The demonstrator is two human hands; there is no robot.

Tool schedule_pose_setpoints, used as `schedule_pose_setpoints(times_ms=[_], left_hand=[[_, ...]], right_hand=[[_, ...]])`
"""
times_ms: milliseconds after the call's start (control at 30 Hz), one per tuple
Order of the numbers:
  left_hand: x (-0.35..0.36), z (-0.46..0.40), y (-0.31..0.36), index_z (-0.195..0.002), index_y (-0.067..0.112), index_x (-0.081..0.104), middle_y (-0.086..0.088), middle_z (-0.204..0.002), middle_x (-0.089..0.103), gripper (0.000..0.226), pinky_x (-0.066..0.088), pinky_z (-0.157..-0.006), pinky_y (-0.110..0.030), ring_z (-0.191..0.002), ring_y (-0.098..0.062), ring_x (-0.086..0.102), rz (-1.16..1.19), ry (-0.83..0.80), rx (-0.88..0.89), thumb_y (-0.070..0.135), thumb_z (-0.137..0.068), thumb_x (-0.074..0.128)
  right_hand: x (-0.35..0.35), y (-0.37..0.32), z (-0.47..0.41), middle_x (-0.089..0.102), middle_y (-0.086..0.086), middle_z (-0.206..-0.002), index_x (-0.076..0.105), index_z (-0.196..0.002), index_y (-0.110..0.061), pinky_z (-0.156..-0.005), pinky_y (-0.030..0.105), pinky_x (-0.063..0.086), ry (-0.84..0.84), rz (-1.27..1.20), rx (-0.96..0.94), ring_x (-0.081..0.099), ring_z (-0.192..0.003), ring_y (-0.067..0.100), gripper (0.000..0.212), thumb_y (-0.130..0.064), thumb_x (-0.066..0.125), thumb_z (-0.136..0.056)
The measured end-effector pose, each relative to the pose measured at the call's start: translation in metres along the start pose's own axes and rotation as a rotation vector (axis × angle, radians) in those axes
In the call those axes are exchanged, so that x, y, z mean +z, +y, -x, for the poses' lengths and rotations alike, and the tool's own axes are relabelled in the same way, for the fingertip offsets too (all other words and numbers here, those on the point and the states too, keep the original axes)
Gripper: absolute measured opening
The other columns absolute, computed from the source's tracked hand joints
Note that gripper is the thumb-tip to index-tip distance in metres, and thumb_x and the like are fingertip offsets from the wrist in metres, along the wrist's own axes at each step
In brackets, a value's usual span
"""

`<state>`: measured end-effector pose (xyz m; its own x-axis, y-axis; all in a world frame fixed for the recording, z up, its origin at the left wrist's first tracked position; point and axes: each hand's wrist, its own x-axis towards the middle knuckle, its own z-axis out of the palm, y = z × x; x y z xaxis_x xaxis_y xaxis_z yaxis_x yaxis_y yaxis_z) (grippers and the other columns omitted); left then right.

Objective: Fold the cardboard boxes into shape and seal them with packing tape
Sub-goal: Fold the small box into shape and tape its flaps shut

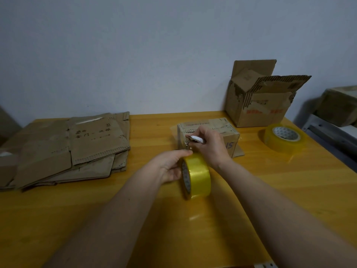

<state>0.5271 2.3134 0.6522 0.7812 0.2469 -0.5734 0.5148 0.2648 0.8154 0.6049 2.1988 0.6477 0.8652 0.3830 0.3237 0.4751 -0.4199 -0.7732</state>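
Centre of the frame, and one small box (208, 135) stands folded into shape on the yellow bench (270, 190), with clear tape showing glossy along its top and near-left edge, so this one looks close to sealed. The left hand (170, 167) is wrapped around a yellow tape roll (196, 176), held upright on edge just in front of the box, thumb on top of the roll. The right hand (210, 145) is curled around a small white tool (197, 139), perhaps a cutter or a set of keys, the blur makes it hard to say, and its tip sits right at the box's near-left corner where the tape strip runs off the roll. My read: the strip is about to be cut free, and then it needs pressing down. Plenty left, though. At the left of the frame lies a stack of flat boxes (77, 147), none folded yet. At the upper right a larger box (257, 105) stands against the wall with ragged flaps gaping open, unsealed on top. A second tape roll (284, 137) lies flat at the right, just in front of it, untouched.
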Motion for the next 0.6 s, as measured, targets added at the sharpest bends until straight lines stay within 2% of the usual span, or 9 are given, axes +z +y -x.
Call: schedule_pose_setpoints(times_ms=[33, 67, 133, 200, 233, 333, 467, 533, 600], left_hand=[[0.0, -0.002, -0.001, -0.105, 0.012, 0.062, -0.007, -0.094, 0.059, 0.035, 0.044, -0.055, -0.023, -0.073, -0.013, 0.053, -0.069, 0.037, 0.033, 0.032, -0.08, 0.074], [0.0, -0.005, -0.003, -0.111, 0.014, 0.062, -0.007, -0.1, 0.062, 0.042, 0.047, -0.065, -0.025, -0.081, -0.015, 0.057, -0.125, 0.068, 0.093, 0.036, -0.078, 0.074], [0.0, -0.004, -0.014, -0.117, 0.018, 0.059, -0.006, -0.115, 0.064, 0.06, 0.049, -0.088, -0.033, -0.109, -0.024, 0.06, -0.186, 0.048, 0.218, 0.046, -0.068, 0.079], [0.003, 0.002, -0.026, -0.125, 0.022, 0.047, -0.001, -0.121, 0.059, 0.094, 0.047, -0.098, -0.042, -0.113, -0.024, 0.058, -0.207, -0.054, 0.246, 0.057, -0.046, 0.085], [0.003, 0.001, -0.03, -0.126, 0.023, 0.044, 0.001, -0.121, 0.059, 0.102, 0.048, -0.098, -0.044, -0.11, -0.022, 0.06, -0.216, -0.078, 0.245, 0.059, -0.041, 0.086], [0.001, -0.004, -0.029, -0.117, 0.022, 0.05, -0.001, -0.114, 0.065, 0.093, 0.048, -0.098, -0.043, -0.105, -0.02, 0.063, -0.287, -0.081, 0.226, 0.061, -0.04, 0.083], [-0.001, -0.002, -0.031, -0.11, 0.014, 0.067, -0.005, -0.109, 0.07, 0.085, 0.042, -0.105, -0.045, -0.108, -0.024, 0.062, -0.277, -0.145, 0.191, 0.062, -0.04, 0.08], [-0.001, -0.001, -0.033, -0.105, 0.014, 0.069, -0.005, -0.106, 0.071, 0.074, 0.042, -0.105, -0.045, -0.106, -0.024, 0.064, -0.24, -0.139, 0.267, 0.056, -0.046, 0.083], [0.0, -0.004, -0.032, -0.103, 0.017, 0.065, -0.002, -0.105, 0.071, 0.064, 0.045, -0.102, -0.042, -0.103, -0.018, 0.065, -0.135, -0.037, 0.34, 0.049, -0.051, 0.085]], right_hand=[[0.0, -0.001, 0.0, 0.068, 0.0, -0.082, 0.061, -0.079, -0.015, -0.064, 0.026, 0.044, 0.01, 0.006, 0.003, 0.061, -0.079, 0.016, 0.017, -0.008, 0.076, -0.076], [0.001, -0.001, 0.0, 0.067, 0.0, -0.08, 0.06, -0.079, -0.015, -0.061, 0.024, 0.041, 0.019, 0.005, 0.008, 0.059, -0.076, 0.015, 0.017, -0.008, 0.076, -0.076], [0.003, -0.002, 0.0, 0.064, -0.001, -0.077, 0.06, -0.078, -0.014, -0.058, 0.021, 0.039, 0.027, -0.006, 0.015, 0.056, -0.073, 0.014, 0.017, -0.006, 0.075, -0.076], [0.003, -0.002, 0.0, 0.063, -0.003, -0.075, 0.06, -0.079, -0.014, -0.055, 0.016, 0.039, 0.031, 0.003, 0.011, 0.056, -0.07, 0.012, 0.017, -0.007, 0.075, -0.077], [0.003, -0.002, 0.0, 0.062, -0.005, -0.073, 0.059, -0.079, -0.014, -0.053, 0.012, 0.038, 0.028, 0.009, 0.008, 0.056, -0.068, 0.009, 0.017, -0.007, 0.075, -0.077], [0.002, -0.002, -0.002, 0.058, -0.01, -0.067, 0.058, -0.075, -0.016, -0.051, 0.009, 0.037, 0.027, -0.013, -0.007, 0.051, -0.062, 0.001, 0.02, -0.008, 0.076, -0.076], [0.006, -0.001, 0.0, 0.057, -0.009, -0.067, 0.058, -0.074, -0.017, -0.054, 0.013, 0.037, 0.06, -0.006, -0.015, 0.052, -0.066, 0.01, 0.02, -0.009, 0.075, -0.076], [0.006, -0.001, -0.001, 0.062, -0.006, -0.071, 0.056, -0.072, -0.02, -0.061, 0.02, 0.044, 0.059, -0.018, 0.001, 0.058, -0.072, 0.015, 0.023, -0.008, 0.075, -0.077], [0.002, -0.004, -0.002, 0.07, 0.003, -0.082, 0.054, -0.069, -0.021, -0.073, 0.034, 0.054, 0.018, -0.075, 0.045, 0.066, -0.085, 0.021, 0.027, -0.005, 0.075, -0.076]])
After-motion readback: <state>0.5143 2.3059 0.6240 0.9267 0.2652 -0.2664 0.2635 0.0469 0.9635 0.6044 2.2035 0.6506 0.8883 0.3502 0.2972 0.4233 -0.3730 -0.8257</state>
